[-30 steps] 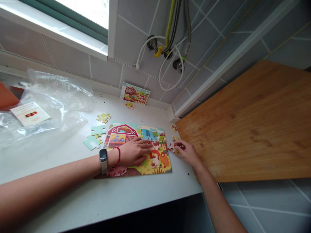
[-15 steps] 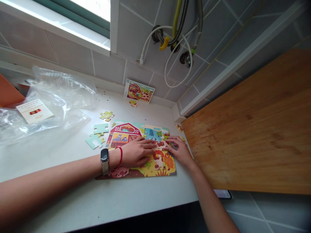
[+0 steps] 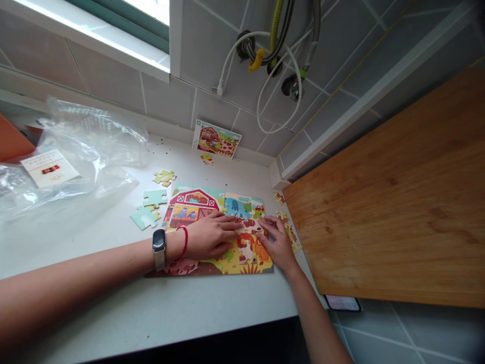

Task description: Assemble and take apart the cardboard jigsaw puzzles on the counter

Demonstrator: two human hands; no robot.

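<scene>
A farm-scene jigsaw puzzle with a red barn lies on the white counter. My left hand lies flat across its middle, palm down with the fingers stretched toward the right. At the puzzle's right side, my right hand has thumb and fingers around a brown-spotted puzzle piece, which lies among the joined pieces. Part of the piece is hidden by the fingers. Below it are a lion and a cow picture, partly covered by my right hand.
Loose puzzle pieces lie left of the puzzle, and several more pieces lie by the wooden board on the right. A picture card leans on the tiled wall. Clear plastic bags spread at left; a phone shows under the board.
My right hand has shifted left, further over the puzzle's right edge, uncovering more loose pieces beside the board. My left hand stays flat on the puzzle. The view has shifted slightly.
</scene>
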